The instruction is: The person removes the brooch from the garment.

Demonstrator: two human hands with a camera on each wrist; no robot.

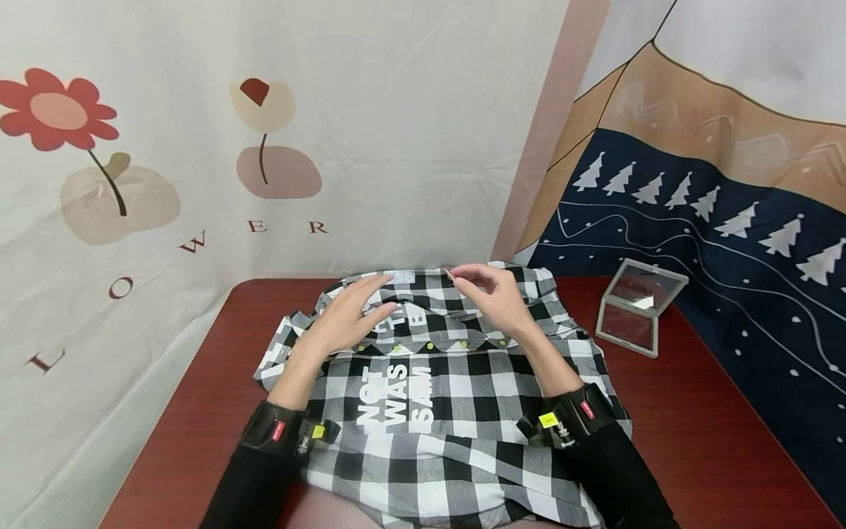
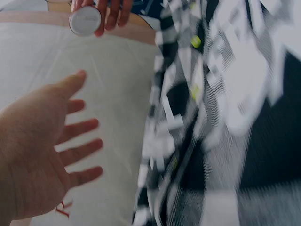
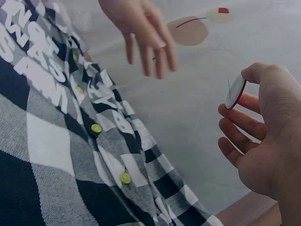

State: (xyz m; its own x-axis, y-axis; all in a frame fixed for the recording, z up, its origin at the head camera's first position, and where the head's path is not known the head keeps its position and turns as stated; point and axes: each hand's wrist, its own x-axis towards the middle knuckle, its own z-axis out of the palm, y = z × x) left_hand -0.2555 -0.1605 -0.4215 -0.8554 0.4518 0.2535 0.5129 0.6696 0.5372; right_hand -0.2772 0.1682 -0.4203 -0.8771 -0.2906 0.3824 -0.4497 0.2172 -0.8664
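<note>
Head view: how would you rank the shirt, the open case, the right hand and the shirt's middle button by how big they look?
1. Shirt, clearly largest.
2. Open case and right hand: too alike to rank.
3. Middle button, clearly smallest.

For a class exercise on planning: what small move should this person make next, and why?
Probably lower the left hand and pinch up the checked shirt: that hand is empty, while the right hand holds a round disc, apart from the shirt, with what looks like a thin pin standing off it.
</note>
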